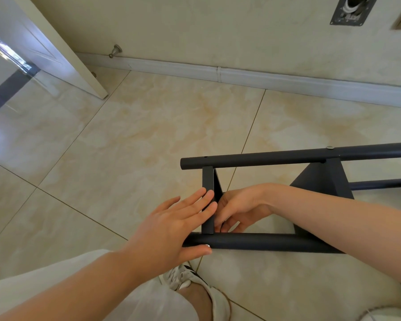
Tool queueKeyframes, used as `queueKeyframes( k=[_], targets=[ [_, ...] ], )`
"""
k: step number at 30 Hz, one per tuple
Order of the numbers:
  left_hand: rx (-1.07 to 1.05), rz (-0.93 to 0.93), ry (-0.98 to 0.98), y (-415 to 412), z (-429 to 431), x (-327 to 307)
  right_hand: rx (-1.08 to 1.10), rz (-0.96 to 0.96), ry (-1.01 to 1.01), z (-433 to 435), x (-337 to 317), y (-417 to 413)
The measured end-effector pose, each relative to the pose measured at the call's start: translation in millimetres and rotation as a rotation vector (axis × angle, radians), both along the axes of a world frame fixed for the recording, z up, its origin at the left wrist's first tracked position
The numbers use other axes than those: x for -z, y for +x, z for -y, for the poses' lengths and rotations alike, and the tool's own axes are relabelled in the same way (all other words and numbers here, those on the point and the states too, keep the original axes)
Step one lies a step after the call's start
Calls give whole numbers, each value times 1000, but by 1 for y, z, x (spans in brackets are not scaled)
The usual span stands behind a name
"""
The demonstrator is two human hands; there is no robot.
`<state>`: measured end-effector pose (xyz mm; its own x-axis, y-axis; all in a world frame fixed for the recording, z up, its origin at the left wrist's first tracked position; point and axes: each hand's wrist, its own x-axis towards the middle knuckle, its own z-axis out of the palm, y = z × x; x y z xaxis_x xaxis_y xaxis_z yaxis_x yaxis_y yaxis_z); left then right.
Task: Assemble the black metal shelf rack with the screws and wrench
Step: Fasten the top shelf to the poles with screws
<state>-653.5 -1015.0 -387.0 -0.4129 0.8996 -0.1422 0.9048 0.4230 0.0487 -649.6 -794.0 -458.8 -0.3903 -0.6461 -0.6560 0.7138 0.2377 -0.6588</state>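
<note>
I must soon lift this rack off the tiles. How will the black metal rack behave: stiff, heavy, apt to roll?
The black metal rack probably stays stiff: its round tubes are joined by flat shelf panels. It seems unlikely to roll, since it lies on its side across two tubes. It may slide on the glossy floor tiles, which is perhaps why the left hand braces it.

Left hand (171, 225) flat, splayed; right hand (235, 208) apparently curled.

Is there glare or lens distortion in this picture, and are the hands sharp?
Head view: strong glare on the glossy floor at far left; the wide lens bends the baseboard; the left hand and right hand on the black rack look sharp, only slightly soft.
</note>
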Motion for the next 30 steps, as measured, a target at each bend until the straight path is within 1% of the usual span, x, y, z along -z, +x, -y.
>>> queueKeyframes(
  k=[4, 13, 19, 24, 30],
  targets=[
    [-9, 35, 19, 0, 0, 0, -36, -28, 46, 5, 1, -1],
    [-5, 22, 13, 0, 0, -1, -40, 21, -28, 0, 4, -5],
    [-1, 19, 27, 0, 0, 0, -69, 2, 33, 7, 3, -3],
    [-3, 32, 42, 1, 0, 0, -43, 27, -39, 2, 3, -5],
    [-4, 27, 33, 1, 0, 0, -47, 38, -35, -1, 5, -5]
  ],
)
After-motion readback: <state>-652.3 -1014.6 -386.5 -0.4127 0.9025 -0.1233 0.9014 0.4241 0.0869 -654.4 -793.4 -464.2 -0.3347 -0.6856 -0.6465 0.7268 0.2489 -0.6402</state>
